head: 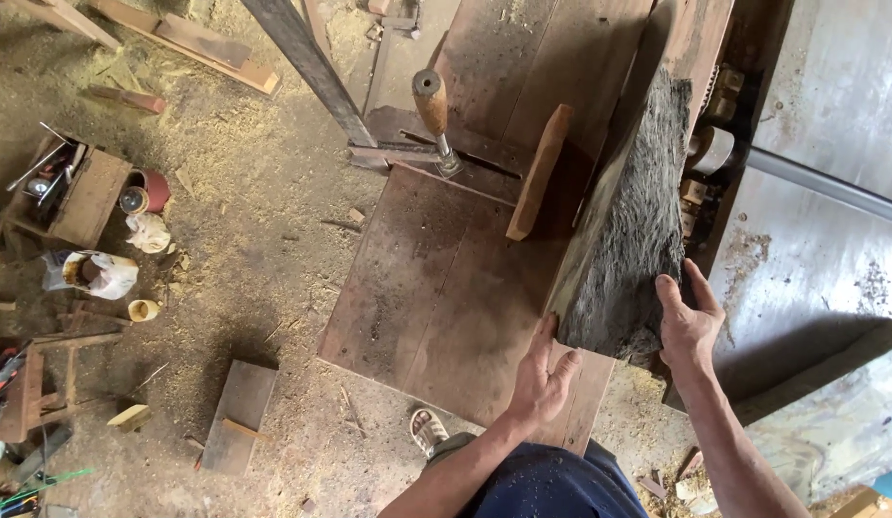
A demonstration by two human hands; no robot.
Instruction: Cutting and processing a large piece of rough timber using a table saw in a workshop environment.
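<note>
A thick rough-sawn wooden slab [633, 221] stands on edge across a dark wooden worktable [436, 288], its grey weathered face turned to the right. My left hand [542, 379] presses flat against the slab's near end on the left side, fingers spread. My right hand [689, 321] grips the slab's near end from the right. A short upright wooden block [539, 173] stands on the table just left of the slab. A clamp with a wooden handle [432, 105] is fixed at the table's far side.
A metal bar [820, 182] crosses a pale machine surface at right. A dark beam [311, 62] leans at the far side. On the sawdust floor at left lie a tool box [67, 187], cans, planks [237, 414] and scraps. My sandalled foot [428, 430] stands by the table.
</note>
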